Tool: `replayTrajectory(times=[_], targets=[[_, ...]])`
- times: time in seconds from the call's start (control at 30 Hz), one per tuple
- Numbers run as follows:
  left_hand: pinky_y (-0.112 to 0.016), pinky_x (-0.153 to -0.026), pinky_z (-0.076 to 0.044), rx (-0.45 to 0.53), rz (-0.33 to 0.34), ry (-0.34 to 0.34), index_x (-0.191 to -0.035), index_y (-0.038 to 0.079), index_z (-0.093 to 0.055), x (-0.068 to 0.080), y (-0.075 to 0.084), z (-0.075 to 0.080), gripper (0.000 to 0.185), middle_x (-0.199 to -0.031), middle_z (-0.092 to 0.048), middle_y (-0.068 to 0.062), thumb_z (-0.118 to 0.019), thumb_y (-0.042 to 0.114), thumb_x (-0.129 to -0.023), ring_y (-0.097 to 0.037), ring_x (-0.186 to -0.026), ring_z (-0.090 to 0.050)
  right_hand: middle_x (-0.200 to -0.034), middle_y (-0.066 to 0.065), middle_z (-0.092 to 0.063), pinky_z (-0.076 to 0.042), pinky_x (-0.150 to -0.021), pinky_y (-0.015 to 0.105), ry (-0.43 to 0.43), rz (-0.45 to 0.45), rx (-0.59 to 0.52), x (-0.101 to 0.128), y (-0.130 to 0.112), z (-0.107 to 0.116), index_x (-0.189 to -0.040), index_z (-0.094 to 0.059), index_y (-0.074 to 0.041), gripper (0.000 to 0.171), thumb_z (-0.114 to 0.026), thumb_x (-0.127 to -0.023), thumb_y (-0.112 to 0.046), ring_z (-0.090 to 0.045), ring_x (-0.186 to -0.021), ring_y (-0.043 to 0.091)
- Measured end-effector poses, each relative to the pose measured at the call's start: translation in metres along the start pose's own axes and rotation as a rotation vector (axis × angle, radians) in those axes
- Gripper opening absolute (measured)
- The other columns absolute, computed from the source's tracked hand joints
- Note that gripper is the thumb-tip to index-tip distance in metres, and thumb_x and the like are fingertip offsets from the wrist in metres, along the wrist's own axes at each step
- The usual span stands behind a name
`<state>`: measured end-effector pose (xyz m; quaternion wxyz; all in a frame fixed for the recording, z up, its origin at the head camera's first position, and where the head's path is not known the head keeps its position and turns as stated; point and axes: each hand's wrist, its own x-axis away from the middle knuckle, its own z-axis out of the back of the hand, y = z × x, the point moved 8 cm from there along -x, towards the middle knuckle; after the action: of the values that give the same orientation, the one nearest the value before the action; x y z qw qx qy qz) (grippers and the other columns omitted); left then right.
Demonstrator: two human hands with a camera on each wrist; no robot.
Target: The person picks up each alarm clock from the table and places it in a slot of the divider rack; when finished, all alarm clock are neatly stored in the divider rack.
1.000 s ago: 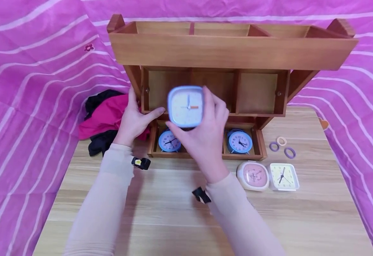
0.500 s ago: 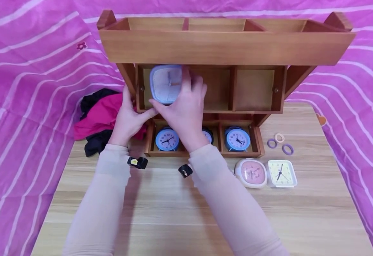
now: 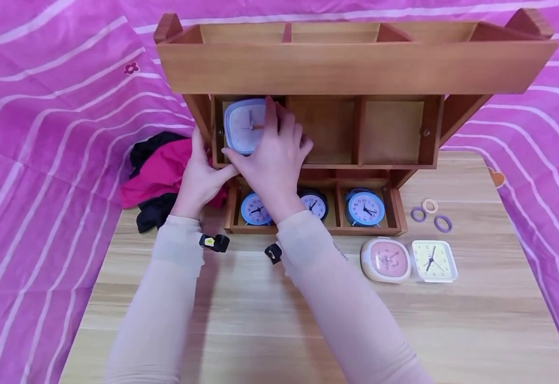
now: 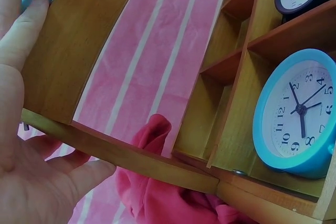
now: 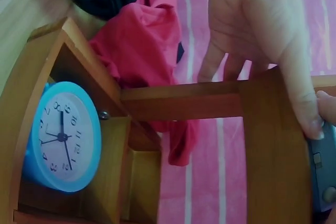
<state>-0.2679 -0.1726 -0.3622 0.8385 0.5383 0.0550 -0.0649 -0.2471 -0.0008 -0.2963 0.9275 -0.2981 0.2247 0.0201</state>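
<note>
My right hand point(image 3: 276, 160) pinches a rounded-square alarm clock point(image 3: 241, 128) with a pale blue rim and white face. The clock is in the left compartment of the middle tier of a wooden three-tier rack point(image 3: 356, 69), its right side covered by my fingers. My left hand point(image 3: 196, 178) grips the rack's left end. Its thumb lies along the tier's front and reaches the clock's edge in the left wrist view, with the other fingers behind the side rail point(image 4: 131, 158). In the lower tier are a round blue clock point(image 4: 296, 114), a black-rimmed clock point(image 3: 314, 204) and another blue clock point(image 3: 365, 208).
A pink-faced clock point(image 3: 386, 260) and a square white clock point(image 3: 434, 260) lie on the wooden table point(image 3: 250, 330), right of the rack. Nearby are several small rings point(image 3: 430, 206). Pink and black cloth point(image 3: 156, 173) is bunched at the left, before the striped pink drape point(image 3: 44, 186).
My right hand has carried the pale blue clock left and back, from in front of the rack into the middle tier's left compartment. My left hand has stayed on the rack's left end.
</note>
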Motion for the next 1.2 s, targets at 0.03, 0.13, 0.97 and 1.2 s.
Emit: replayTrajectory(times=[0.03, 0.13, 0.97, 1.2], targets=[[-0.044, -0.114, -0.046, 0.002, -0.001, 0.000, -0.166, 0.033, -0.010, 0.000, 0.001, -0.001, 0.108, -0.162, -0.041, -0.005, -0.084, 0.025, -0.088, -0.024, -0.140, -0.049, -0.157, 0.009, -0.041, -0.031, -0.111, 0.057, -0.011, -0.003, 0.016, -0.001, 0.000, -0.002, -0.163, -0.030, -0.017, 0.112, -0.081, -0.077, -0.069, -0.042, -0.138, 0.027], [-0.043, -0.111, -0.048, 0.002, -0.005, 0.003, -0.166, 0.031, -0.012, -0.001, 0.001, -0.002, 0.107, -0.160, -0.044, -0.007, -0.084, 0.023, -0.087, -0.024, -0.137, -0.051, -0.158, 0.009, -0.040, -0.032, -0.110, 0.057, -0.031, -0.014, 0.075, -0.003, -0.001, -0.005, -0.164, -0.029, -0.015, 0.113, -0.078, -0.078, -0.071, -0.042, -0.138, 0.028], [-0.040, -0.118, -0.040, 0.007, 0.022, -0.019, -0.164, 0.034, -0.013, -0.001, 0.002, 0.000, 0.110, -0.162, -0.042, -0.001, -0.089, 0.030, -0.085, -0.020, -0.143, -0.047, -0.167, 0.010, -0.024, -0.023, -0.120, 0.057, -0.093, 0.200, -0.101, 0.023, 0.006, 0.006, -0.162, -0.031, -0.018, 0.098, -0.075, -0.087, -0.062, -0.026, -0.149, 0.029], [-0.039, -0.122, -0.035, 0.001, 0.043, -0.032, -0.166, 0.028, -0.008, 0.000, 0.003, -0.002, 0.112, -0.167, -0.035, -0.004, -0.087, 0.026, -0.087, -0.020, -0.149, -0.040, -0.165, 0.014, -0.029, -0.027, -0.121, 0.051, 0.033, 0.253, -0.248, 0.059, 0.032, 0.030, -0.160, -0.037, -0.013, 0.098, -0.085, -0.083, -0.051, -0.027, -0.148, 0.032]])
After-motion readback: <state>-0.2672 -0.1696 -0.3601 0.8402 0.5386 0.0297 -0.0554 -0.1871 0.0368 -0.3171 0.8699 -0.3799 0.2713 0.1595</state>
